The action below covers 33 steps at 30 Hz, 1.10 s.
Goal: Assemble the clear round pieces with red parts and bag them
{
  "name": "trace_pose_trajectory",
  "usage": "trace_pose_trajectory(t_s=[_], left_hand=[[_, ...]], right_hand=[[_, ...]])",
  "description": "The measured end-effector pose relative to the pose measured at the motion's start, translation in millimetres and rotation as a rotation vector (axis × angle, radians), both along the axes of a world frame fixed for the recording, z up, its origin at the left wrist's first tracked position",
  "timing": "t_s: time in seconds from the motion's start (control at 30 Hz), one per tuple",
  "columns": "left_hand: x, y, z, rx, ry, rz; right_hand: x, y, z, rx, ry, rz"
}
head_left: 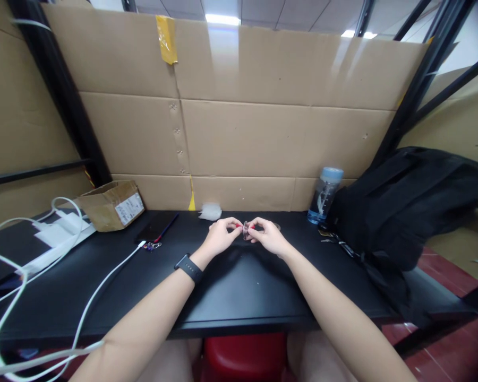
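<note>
My left hand (pixel 222 235) and my right hand (pixel 266 236) meet just above the middle of the black table. Between their fingertips is a small pinkish, see-through round piece (pixel 246 230) with dark parts; its exact kind is too small to make out. Thumb and fingers of both hands are pinched at its two sides. Red spots show at the fingertips, and I cannot tell whether they belong to the piece. A dark watch (pixel 188 268) is on my left wrist. Behind my left hand lies a crumpled whitish, translucent packet (pixel 210 211).
On the left are a cardboard box (pixel 110 206), a white power strip (pixel 59 249), a dark phone (pixel 156 227) and a white cable (pixel 103 285). A water bottle (pixel 325 196) and a black backpack (pixel 398 207) stand right. Cardboard (pixel 242 132) walls the back.
</note>
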<state>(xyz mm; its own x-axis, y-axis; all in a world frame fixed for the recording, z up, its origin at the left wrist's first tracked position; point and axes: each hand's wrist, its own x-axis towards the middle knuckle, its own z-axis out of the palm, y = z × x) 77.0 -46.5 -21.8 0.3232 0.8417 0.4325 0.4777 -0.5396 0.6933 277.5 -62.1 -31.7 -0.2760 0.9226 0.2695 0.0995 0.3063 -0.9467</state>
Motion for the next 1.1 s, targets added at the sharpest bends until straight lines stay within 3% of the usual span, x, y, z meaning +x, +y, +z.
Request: trace_pose_trajectory(t_s=[0.13, 0.3, 0.63, 0.73, 0.83, 0.87, 0.97, 1.1], left_hand=[[0.9, 4.5, -7.7, -0.063, -0.016, 0.002], [2.3, 2.1, -5.5, -0.103, -0.004, -0.015], [3.5, -9.6, 5.0, 0.036, 0.171, 0.121], [2.0, -7.1, 7.9, 0.087, 0.173, 0.077], [-15.8, 6.5, 13.6, 0.205, 0.163, -0.015], [-26.2, 13.6, 14.7, 0.258, 0.154, 0.014], [-62.6, 36.4, 10.6, 0.331, 0.254, 0.319], [-91.3, 55.8, -4.2, 0.311, 0.434, 0.458]], right_hand=[[-0.7, -1.0, -1.7, -0.061, 0.089, 0.019], [-0.8, -5.0, 0.6, -0.178, 0.211, 0.043], [-3.3, -13.1, 11.0, -0.223, 0.227, 0.045], [-3.3, -13.0, 10.4, -0.157, 0.180, 0.036], [-2.6, -10.8, 9.0, -0.105, 0.135, 0.002], [-1.9, -9.8, 8.8, -0.104, 0.129, -0.013], [1.5, -7.1, 9.7, -0.103, 0.130, -0.062], [5.5, -4.9, 10.5, -0.065, 0.112, -0.099]])
